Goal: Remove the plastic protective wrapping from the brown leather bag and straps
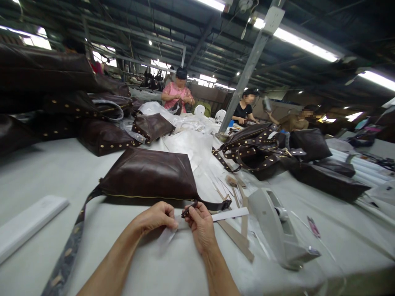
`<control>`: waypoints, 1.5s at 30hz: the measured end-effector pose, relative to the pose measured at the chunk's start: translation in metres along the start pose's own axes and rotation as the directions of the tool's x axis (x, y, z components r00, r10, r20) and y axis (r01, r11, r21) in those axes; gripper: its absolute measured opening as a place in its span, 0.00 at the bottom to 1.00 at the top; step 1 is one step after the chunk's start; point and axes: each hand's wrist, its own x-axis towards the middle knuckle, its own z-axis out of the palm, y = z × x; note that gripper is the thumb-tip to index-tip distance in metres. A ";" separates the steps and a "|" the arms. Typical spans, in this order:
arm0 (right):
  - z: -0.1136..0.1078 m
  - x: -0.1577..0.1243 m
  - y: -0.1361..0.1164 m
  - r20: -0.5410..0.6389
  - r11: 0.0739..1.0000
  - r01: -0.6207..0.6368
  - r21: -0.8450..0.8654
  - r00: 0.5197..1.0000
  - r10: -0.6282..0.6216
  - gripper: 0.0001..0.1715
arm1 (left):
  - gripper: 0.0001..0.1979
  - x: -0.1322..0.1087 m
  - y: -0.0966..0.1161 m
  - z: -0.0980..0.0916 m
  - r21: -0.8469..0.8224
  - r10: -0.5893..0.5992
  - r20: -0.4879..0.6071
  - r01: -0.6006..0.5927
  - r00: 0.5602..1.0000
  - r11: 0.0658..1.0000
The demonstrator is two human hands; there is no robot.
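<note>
A dark brown leather handbag (151, 172) lies on the white-covered table in front of me, its gold zipper edge facing my hands. Its studded strap (72, 238) trails down toward the lower left. My right hand (199, 220) pinches a small dark leather zipper pull (188, 211) at the bag's near edge. Close by on the left, my left hand (160, 218) has thumb and fingers pressed together on a thin, clear piece of plastic film (167, 237), which hangs below the fingertips and looks blurred.
A grey tape dispenser (271, 226) stands at right, beside beige strips (237, 238) and a white strip (230, 214). Pink-handled snips (313, 227) lie beyond it. Studded bags (253, 152) pile up on both sides. A white slab (31, 224) lies left. People work farther back.
</note>
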 end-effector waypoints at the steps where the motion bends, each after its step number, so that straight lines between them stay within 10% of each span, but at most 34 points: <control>1: 0.000 0.000 0.000 -0.002 1.000 0.004 -0.003 1.000 -0.004 0.15 | 0.11 0.000 0.000 0.000 -0.003 -0.006 -0.003 0.006 1.000 1.000; 45: -0.002 0.001 -0.002 -0.015 0.998 -0.040 -0.043 0.999 0.039 0.14 | 0.09 0.000 0.007 0.012 -0.062 0.058 -0.113 -0.065 0.992 0.996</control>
